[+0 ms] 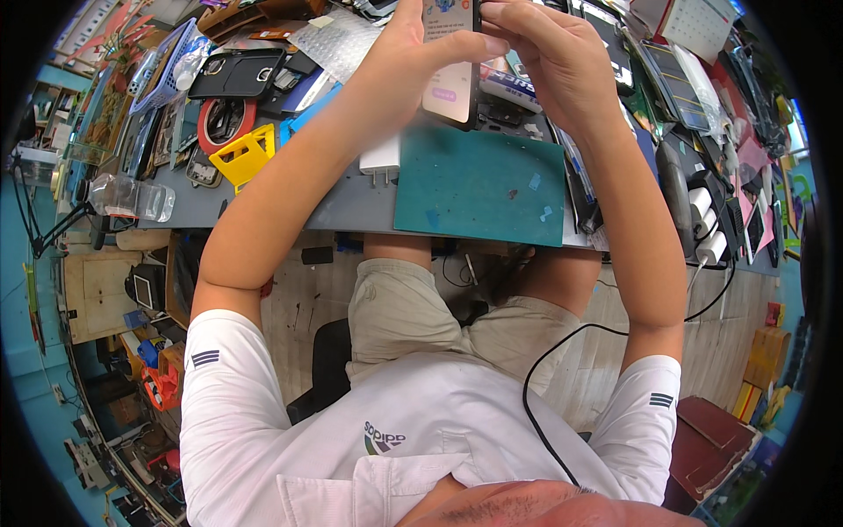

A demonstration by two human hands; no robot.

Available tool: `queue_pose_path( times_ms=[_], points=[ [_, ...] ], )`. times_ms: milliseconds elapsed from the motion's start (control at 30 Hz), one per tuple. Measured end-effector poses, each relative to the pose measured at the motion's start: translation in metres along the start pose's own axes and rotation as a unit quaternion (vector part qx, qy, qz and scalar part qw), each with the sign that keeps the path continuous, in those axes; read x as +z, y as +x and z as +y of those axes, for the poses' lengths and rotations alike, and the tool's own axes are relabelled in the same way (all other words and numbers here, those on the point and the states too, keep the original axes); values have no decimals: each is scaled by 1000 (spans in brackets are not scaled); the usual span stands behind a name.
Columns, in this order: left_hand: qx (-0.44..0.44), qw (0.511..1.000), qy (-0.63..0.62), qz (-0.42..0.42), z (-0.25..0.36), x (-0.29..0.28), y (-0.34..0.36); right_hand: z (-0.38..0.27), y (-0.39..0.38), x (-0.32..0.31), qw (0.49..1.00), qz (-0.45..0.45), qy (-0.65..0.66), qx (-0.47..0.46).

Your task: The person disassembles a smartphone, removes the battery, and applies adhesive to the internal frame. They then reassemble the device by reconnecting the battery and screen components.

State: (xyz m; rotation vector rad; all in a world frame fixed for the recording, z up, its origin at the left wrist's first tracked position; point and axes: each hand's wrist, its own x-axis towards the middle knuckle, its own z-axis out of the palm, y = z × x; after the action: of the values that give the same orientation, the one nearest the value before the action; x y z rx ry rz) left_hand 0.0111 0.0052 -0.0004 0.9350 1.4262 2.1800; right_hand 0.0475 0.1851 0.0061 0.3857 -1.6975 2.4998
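Observation:
At the top of the head view, a smartphone (450,88) with a lit screen is held upright above the workbench. My left hand (420,39) is closed around its left side, the thumb lying across the screen. My right hand (558,57) is at the phone's right edge with its fingers bent against it. The picture's upper rim cuts off the top of the phone and some fingertips. Below the phone lies a green work mat (479,189). A white charger plug (380,160) rests at the mat's left, near my left forearm.
Left of my arm are a yellow stand (244,158), a roll of red tape (226,123), a black phone case (235,74) and a clear bottle (132,197). Bubble wrap (335,42) lies behind. White plugs (704,215) and a black cable (562,342) are on my right.

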Motion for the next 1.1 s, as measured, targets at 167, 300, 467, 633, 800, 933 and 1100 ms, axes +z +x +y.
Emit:
queue_pose_path(
  times_ms=[167,300,467,633,800,933,1100],
  points=[
    [7,1000,8,-2,-1,1,0,-1,0,-1,1000,-3,-18,-6],
    [3,1000,4,-3,0,1,0,-5,-2,2,1000,-13,-27,-6],
    [6,1000,11,-4,0,0,1,-4,-2,1,999,-12,-30,-10],
    [5,1000,4,-3,2,1,0,-2,-1,0,1000,-9,-14,-6],
    [4,1000,11,0,3,1,0,-3,-2,2,1000,-14,6,-2],
    [4,1000,22,2,4,1,0,-6,-2,4,1000,-16,13,-2],
    [-3,1000,20,6,2,0,0,-4,-1,3,1000,-18,8,1]
  ],
)
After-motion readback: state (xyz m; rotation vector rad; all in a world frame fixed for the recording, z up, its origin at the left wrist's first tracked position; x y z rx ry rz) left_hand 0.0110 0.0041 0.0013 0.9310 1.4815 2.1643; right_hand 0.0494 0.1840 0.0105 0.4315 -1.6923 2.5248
